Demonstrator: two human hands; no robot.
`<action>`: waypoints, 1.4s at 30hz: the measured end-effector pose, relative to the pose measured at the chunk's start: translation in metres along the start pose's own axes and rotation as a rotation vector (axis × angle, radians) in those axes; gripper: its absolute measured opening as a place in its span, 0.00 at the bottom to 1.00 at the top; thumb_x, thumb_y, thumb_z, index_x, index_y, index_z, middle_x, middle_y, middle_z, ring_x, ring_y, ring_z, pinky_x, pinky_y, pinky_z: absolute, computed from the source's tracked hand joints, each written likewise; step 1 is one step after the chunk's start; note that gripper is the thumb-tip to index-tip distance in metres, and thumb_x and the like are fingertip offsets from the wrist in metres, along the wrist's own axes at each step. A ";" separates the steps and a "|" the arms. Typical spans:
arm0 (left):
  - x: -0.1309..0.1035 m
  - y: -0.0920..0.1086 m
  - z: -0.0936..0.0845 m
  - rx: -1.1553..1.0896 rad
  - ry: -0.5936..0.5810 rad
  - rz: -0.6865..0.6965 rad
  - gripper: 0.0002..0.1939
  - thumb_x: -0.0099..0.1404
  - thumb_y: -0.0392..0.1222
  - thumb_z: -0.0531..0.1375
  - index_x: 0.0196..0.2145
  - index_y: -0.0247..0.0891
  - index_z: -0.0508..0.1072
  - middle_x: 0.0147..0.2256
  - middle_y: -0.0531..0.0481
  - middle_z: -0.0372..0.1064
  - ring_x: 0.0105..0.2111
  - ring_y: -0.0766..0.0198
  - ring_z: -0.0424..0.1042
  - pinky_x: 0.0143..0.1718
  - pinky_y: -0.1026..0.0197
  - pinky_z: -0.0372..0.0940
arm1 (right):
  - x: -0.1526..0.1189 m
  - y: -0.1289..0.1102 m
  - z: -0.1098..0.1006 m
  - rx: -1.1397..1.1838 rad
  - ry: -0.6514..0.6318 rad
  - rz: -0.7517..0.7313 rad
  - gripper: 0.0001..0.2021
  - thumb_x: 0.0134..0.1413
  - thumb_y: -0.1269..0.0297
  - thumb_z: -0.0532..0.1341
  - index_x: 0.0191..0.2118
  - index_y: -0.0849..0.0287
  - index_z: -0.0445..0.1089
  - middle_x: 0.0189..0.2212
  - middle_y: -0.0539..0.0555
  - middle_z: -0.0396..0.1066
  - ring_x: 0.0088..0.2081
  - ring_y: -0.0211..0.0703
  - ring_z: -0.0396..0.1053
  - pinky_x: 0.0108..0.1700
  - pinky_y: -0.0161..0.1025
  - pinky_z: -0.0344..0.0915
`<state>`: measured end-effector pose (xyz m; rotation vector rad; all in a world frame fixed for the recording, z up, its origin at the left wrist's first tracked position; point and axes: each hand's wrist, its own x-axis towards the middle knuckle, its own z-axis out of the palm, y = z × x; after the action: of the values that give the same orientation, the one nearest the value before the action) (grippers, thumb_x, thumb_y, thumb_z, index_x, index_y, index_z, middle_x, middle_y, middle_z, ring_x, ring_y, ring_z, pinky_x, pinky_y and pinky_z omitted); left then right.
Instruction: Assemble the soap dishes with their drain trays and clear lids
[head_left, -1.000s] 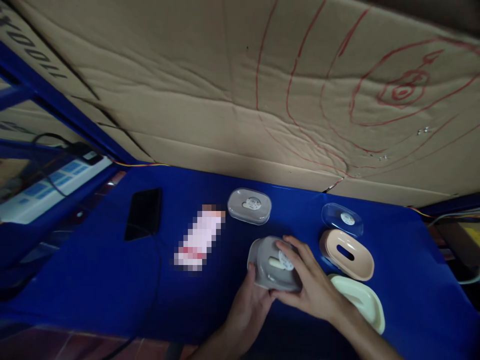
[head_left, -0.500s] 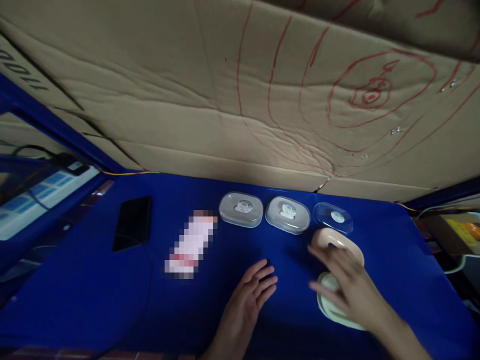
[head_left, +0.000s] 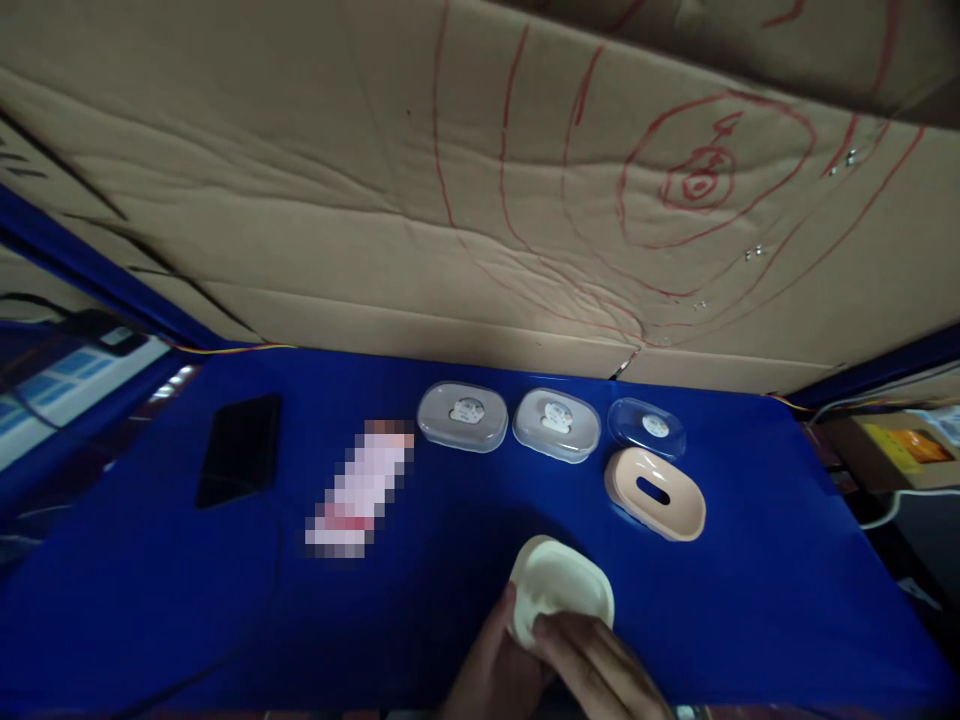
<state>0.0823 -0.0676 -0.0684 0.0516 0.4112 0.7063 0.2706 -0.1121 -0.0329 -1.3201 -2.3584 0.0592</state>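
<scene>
A cream oval soap dish (head_left: pixel 570 580) is held up close to me, its hollow facing up. My left hand (head_left: pixel 499 660) grips its left side, the thumb along the outer wall and the other fingers underneath, mostly hidden. My right hand (head_left: pixel 592 660) closes over the near rim, with its bent fingertips on the inside of the dish. Beyond them, a peach oval dish insert (head_left: pixel 679 510) with a slot in its middle lies on the blue table (head_left: pixel 442 540). Right behind it is a clear lid (head_left: pixel 637 425) with a round sticker.
Two lidded soap boxes (head_left: pixel 463 418) (head_left: pixel 556 425) stand in a row at the back. To the left lie a pixelated pink-white item (head_left: pixel 360 490) and a black phone-like slab (head_left: pixel 238 450) with a cable. A cardboard wall (head_left: pixel 337 220) with red drawn lines closes off the far side.
The cream dish has been picked up from the right of the table and brought in front of me. Both hands have come together on it. The view has shifted slightly right.
</scene>
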 end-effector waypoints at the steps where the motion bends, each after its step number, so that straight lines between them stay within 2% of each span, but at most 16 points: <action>1: 0.000 0.002 0.002 -0.008 0.000 0.007 0.25 0.70 0.63 0.56 0.53 0.47 0.81 0.59 0.46 0.75 0.66 0.48 0.64 0.71 0.45 0.49 | 0.010 0.006 -0.005 0.013 0.003 -0.002 0.29 0.72 0.55 0.53 0.74 0.52 0.54 0.56 0.54 0.76 0.54 0.51 0.77 0.53 0.41 0.76; 5: -0.003 0.025 0.004 0.050 0.060 0.199 0.29 0.76 0.50 0.40 0.53 0.42 0.80 0.55 0.44 0.78 0.62 0.50 0.70 0.62 0.33 0.56 | 0.030 0.076 -0.022 -0.169 0.043 0.209 0.30 0.70 0.53 0.58 0.72 0.52 0.55 0.64 0.60 0.68 0.63 0.62 0.67 0.60 0.59 0.68; 7: -0.005 0.034 0.001 0.139 0.154 0.289 0.33 0.75 0.44 0.36 0.50 0.38 0.80 0.49 0.43 0.81 0.64 0.51 0.66 0.62 0.30 0.52 | 0.029 0.109 -0.021 -0.262 0.025 0.252 0.26 0.71 0.56 0.58 0.70 0.50 0.59 0.62 0.59 0.70 0.60 0.61 0.70 0.57 0.59 0.69; 9: -0.005 0.036 0.000 0.224 0.265 0.329 0.32 0.74 0.43 0.38 0.48 0.40 0.82 0.44 0.44 0.83 0.68 0.53 0.61 0.65 0.32 0.47 | 0.027 0.118 -0.015 -0.258 0.034 0.245 0.23 0.72 0.62 0.56 0.69 0.50 0.62 0.59 0.58 0.74 0.56 0.58 0.74 0.53 0.55 0.71; 13: 0.003 0.026 0.009 0.157 0.271 0.266 0.22 0.74 0.48 0.48 0.57 0.48 0.77 0.54 0.51 0.79 0.70 0.52 0.56 0.68 0.35 0.47 | 0.036 0.070 -0.007 -0.051 0.124 0.192 0.25 0.70 0.70 0.56 0.70 0.53 0.60 0.58 0.58 0.75 0.57 0.55 0.74 0.54 0.52 0.71; 17: 0.011 0.017 0.024 0.086 0.220 0.215 0.27 0.69 0.61 0.56 0.59 0.49 0.75 0.60 0.49 0.74 0.68 0.49 0.60 0.69 0.44 0.54 | 0.056 0.008 -0.006 0.091 0.010 -0.042 0.26 0.70 0.74 0.54 0.70 0.60 0.60 0.60 0.58 0.73 0.60 0.50 0.72 0.56 0.44 0.71; 19: 0.012 0.017 0.028 0.016 0.183 0.174 0.31 0.68 0.64 0.57 0.58 0.41 0.76 0.60 0.45 0.74 0.68 0.47 0.60 0.70 0.47 0.52 | 0.061 -0.004 -0.005 0.081 -0.027 -0.100 0.25 0.70 0.74 0.52 0.69 0.62 0.60 0.60 0.58 0.73 0.60 0.49 0.71 0.58 0.44 0.70; 21: 0.012 0.018 0.028 -0.084 0.130 0.141 0.32 0.69 0.64 0.57 0.57 0.37 0.77 0.60 0.42 0.74 0.69 0.47 0.59 0.71 0.48 0.49 | 0.061 0.003 -0.006 0.076 -0.077 -0.147 0.25 0.71 0.72 0.52 0.70 0.61 0.59 0.61 0.56 0.72 0.62 0.48 0.70 0.61 0.45 0.68; 24: 0.012 0.020 0.022 -0.170 0.096 0.192 0.27 0.72 0.61 0.54 0.59 0.45 0.75 0.63 0.48 0.71 0.71 0.49 0.55 0.72 0.44 0.47 | 0.061 0.058 -0.011 0.075 -0.038 -0.111 0.26 0.72 0.63 0.56 0.72 0.52 0.56 0.63 0.55 0.70 0.65 0.50 0.66 0.64 0.49 0.65; 26: 0.012 0.020 0.017 -0.162 0.115 0.239 0.23 0.74 0.59 0.52 0.61 0.54 0.73 0.65 0.57 0.68 0.72 0.53 0.52 0.72 0.43 0.45 | 0.065 0.118 -0.014 -0.008 0.092 0.125 0.28 0.71 0.57 0.58 0.72 0.50 0.56 0.68 0.59 0.62 0.69 0.58 0.59 0.67 0.58 0.59; 28: 0.012 0.020 0.013 -0.146 0.124 0.235 0.22 0.74 0.59 0.51 0.61 0.58 0.72 0.65 0.60 0.67 0.73 0.54 0.50 0.73 0.42 0.44 | 0.070 0.181 -0.017 -0.116 0.122 0.371 0.33 0.65 0.44 0.61 0.70 0.53 0.60 0.72 0.64 0.51 0.72 0.71 0.47 0.69 0.68 0.47; 31: 0.014 0.019 0.009 -0.139 0.124 0.212 0.23 0.75 0.59 0.51 0.60 0.55 0.73 0.64 0.57 0.70 0.71 0.52 0.54 0.73 0.41 0.44 | 0.075 0.235 -0.021 -0.089 0.083 0.434 0.38 0.60 0.35 0.61 0.65 0.58 0.68 0.64 0.71 0.64 0.65 0.74 0.61 0.65 0.67 0.57; 34: 0.018 0.017 0.007 -0.143 0.135 0.237 0.20 0.76 0.56 0.51 0.59 0.58 0.74 0.63 0.60 0.70 0.71 0.54 0.54 0.73 0.43 0.41 | 0.070 0.209 -0.021 -0.022 0.117 0.434 0.37 0.62 0.38 0.60 0.68 0.57 0.62 0.62 0.68 0.66 0.62 0.67 0.66 0.62 0.62 0.63; 36: 0.020 0.016 0.009 -0.128 0.121 0.262 0.21 0.77 0.56 0.49 0.61 0.59 0.72 0.65 0.62 0.67 0.72 0.55 0.51 0.74 0.44 0.38 | 0.061 0.157 -0.017 0.112 0.130 0.423 0.36 0.65 0.43 0.60 0.72 0.53 0.53 0.65 0.65 0.61 0.65 0.63 0.62 0.65 0.62 0.61; 39: 0.021 0.014 0.019 -0.101 0.064 0.253 0.26 0.76 0.59 0.49 0.64 0.50 0.70 0.67 0.54 0.65 0.73 0.54 0.47 0.74 0.45 0.35 | 0.048 0.074 -0.006 0.324 -0.045 0.348 0.41 0.62 0.43 0.64 0.73 0.52 0.49 0.68 0.65 0.55 0.68 0.65 0.58 0.64 0.60 0.64; 42: 0.018 0.015 0.032 -0.087 -0.001 0.220 0.29 0.72 0.62 0.54 0.62 0.43 0.73 0.64 0.48 0.69 0.73 0.49 0.47 0.74 0.46 0.35 | 0.042 0.033 0.006 0.345 -0.082 0.342 0.45 0.59 0.43 0.67 0.73 0.52 0.47 0.68 0.66 0.51 0.68 0.66 0.57 0.63 0.58 0.67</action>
<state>0.0975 -0.0418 -0.0421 0.0145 0.3768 0.9402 0.2754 -0.0585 -0.0316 -1.5446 -2.0383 0.6045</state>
